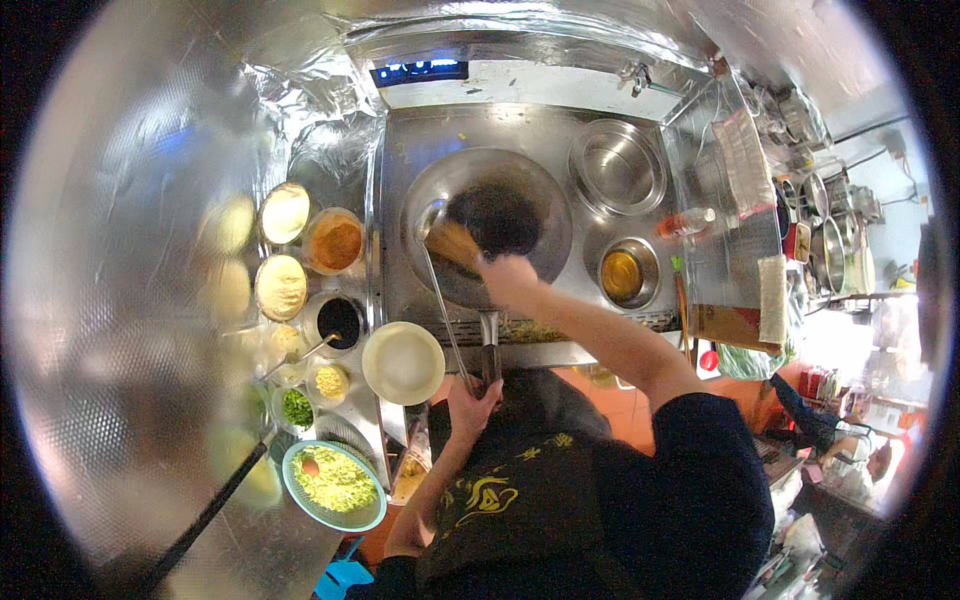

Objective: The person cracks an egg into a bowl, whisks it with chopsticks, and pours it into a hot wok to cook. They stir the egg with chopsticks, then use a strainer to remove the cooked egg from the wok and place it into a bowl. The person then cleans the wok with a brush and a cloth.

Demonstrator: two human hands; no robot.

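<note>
A large steel wok (pixel 540 277) sits on the range in front of me, its inside dark at the middle. My right hand (pixel 510 281) reaches over it, closed on a brush or whisk with tan bristles (pixel 454 241) that lies against the wok's left inner side. My left hand (pixel 474 405) is at the near end of the wok handle (pixel 490 352) and grips the long handle of a metal ladle (pixel 444 307). The ladle's bowl rests at the wok's left rim. Whether the left fingers also close around the wok handle is unclear. A pale round bowl (pixel 403 363) stands left of the handles.
Seasoning containers stand at left, including orange-brown powder (pixel 335 240), dark liquid (pixel 339 322) and chopped greens (pixel 298 408). Nearer is a blue basket (pixel 289 487) with pale shreds and an egg. Right of the wok are a steel pot (pixel 616 166), an oil container (pixel 622 275) and a bottle (pixel 684 223).
</note>
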